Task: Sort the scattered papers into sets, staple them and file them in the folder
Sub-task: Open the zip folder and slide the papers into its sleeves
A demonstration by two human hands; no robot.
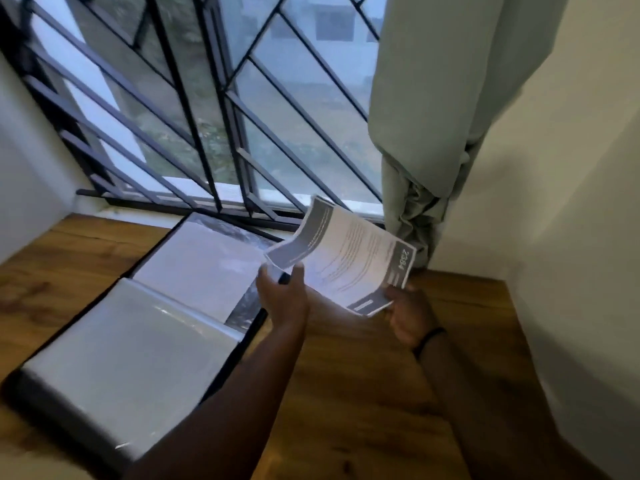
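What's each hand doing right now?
Left hand: fingers grip the paper set at its left corner.
Right hand: holds the same set's near edge.

Your left hand (282, 296) is covering the near corner of the paper set (341, 258), whose print is blurring too small to read. Your left forearm is hiding part of the folder (138, 344), and the bottom edge is cutting both forearms off.

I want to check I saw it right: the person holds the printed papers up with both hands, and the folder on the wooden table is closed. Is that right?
Not quite. The folder lies open on the wooden table, its clear sleeves showing, as the head view shows. The rest holds: the left hand and right hand both hold the printed papers up.
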